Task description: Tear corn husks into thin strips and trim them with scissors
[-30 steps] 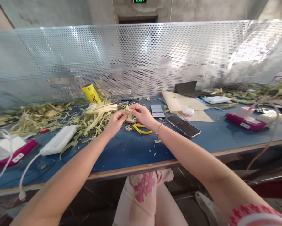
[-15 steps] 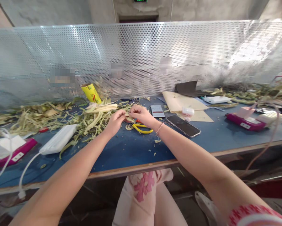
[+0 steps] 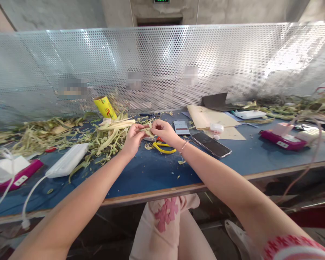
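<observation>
Both hands meet over the middle of the blue table (image 3: 146,177). My left hand (image 3: 134,140) pinches one end of a small pale green piece of dried plant (image 3: 149,132). Thumb and fingers of my right hand (image 3: 164,132) are closed on the other end of that piece. Just beneath my right hand lie scissors with yellow handles (image 3: 165,148), their blades partly hidden. A heap of dried pale green stalks and leaves (image 3: 105,139) lies left of my left hand, close to it.
A yellow tube (image 3: 105,107) leans behind the heap. Right of my hands lie a lit phone (image 3: 181,128), a dark phone (image 3: 211,144) and a beige envelope (image 3: 205,118). Purple power strips (image 3: 283,141) and a white power bank (image 3: 67,160) flank the space. A perforated metal screen (image 3: 162,54) stands behind.
My left hand has turned slightly and its fingers have shifted up along the piece of plant. My right hand stays almost in place. The things on the table have not moved.
</observation>
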Available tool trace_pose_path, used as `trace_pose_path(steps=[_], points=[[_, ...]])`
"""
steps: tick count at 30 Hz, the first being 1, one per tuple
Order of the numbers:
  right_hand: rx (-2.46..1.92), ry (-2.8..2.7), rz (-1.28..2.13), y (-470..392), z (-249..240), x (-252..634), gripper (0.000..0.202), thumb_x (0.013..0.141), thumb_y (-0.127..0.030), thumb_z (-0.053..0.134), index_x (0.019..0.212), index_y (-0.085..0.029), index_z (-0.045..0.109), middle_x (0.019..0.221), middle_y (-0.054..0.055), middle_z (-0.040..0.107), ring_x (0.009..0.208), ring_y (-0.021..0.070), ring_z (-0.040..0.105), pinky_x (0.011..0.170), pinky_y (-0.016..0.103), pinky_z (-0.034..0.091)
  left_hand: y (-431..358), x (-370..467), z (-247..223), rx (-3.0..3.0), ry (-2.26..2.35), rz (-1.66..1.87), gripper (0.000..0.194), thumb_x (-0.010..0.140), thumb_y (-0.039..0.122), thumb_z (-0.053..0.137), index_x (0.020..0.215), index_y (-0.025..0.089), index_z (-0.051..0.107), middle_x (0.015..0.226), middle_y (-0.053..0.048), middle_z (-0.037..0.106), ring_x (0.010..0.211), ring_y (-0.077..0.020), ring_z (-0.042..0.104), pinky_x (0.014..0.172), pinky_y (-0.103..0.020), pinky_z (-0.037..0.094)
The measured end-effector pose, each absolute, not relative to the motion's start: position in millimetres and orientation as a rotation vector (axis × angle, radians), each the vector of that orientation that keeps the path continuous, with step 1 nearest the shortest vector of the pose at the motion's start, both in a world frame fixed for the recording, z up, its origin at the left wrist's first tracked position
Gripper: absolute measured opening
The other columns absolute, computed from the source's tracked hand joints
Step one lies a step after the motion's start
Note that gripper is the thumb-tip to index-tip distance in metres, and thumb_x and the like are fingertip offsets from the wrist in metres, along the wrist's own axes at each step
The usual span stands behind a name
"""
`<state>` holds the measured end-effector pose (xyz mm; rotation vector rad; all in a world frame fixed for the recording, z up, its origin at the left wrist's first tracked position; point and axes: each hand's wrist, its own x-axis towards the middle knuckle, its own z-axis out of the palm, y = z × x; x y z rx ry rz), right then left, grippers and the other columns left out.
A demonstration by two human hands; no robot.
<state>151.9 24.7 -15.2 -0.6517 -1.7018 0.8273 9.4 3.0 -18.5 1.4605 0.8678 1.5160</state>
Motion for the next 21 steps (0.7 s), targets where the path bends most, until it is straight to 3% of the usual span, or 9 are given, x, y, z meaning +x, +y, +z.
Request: trace_pose_path(steps=[4,9,21], points=[[-0.587,-1.682,0.897,26.2,-16.4,153.0,0.019,0.066,-0.027,0.055,0.056,-0.019,0.042,0.060,-0.004,0.041,0.058,0.0084,0.039,0.060,0.025,0.035,1.3,11.0,-16.9,1.427,0.874,1.538,0.019,0.063,0.029,0.063,0.072,0.017,0.052,0.090,-0.003,0.064,0.066,-0.0093,0.058,0.071,-0.029,0.049],[-0.544,-1.672,0.960,29.4,-19.2,152.4,0.020,0.066,-0.032,0.058,0.059,-0.019,0.044,0.063,-0.004,0.044,0.061,0.0090,0.043,0.063,0.026,0.039,0.9,9.6,-16.2,1.412,0.898,1.571,0.027,0.059,0.036,0.069,0.075,0.017,0.058,0.077,-0.002,0.065,0.066,-0.0120,0.060,0.071,-0.031,0.049],[-0.600,-1.688,1.023,28.2,-16.3,156.1,0.032,0.060,-0.042,0.068,0.059,-0.018,0.047,0.062,-0.004,0.045,0.060,0.0082,0.043,0.062,0.025,0.038,6.3,7.0,-16.4,1.300,0.915,1.536,0.030,0.049,0.029,0.075,0.071,0.015,0.061,0.066,0.000,0.063,0.062,-0.0114,0.058,0.069,-0.031,0.050]])
